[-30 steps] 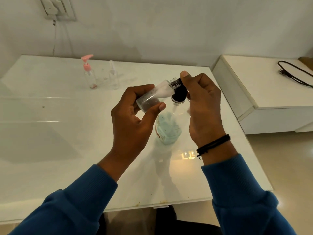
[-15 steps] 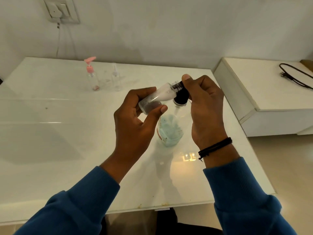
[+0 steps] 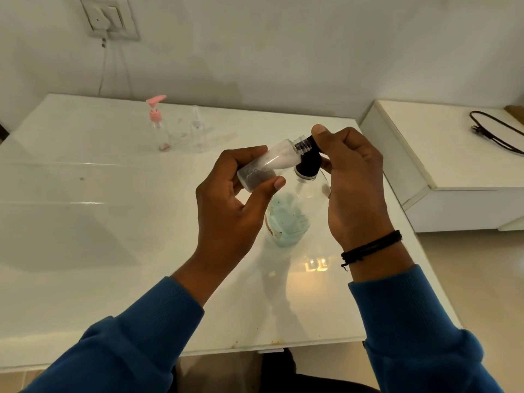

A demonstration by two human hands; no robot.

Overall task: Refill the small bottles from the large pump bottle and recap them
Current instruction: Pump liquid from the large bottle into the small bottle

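Small bottle (image 3: 266, 164) tilted, neck up-right, base down-left.

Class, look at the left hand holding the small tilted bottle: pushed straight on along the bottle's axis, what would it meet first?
Probably the right hand, whose fingers sit at the small bottle's threaded neck; depth is hard to judge.

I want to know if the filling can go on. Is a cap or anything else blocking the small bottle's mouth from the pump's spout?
Nothing visible does. The small bottle, held tilted by the left hand, shows its bare threaded neck against the black pump head that the right hand grips.
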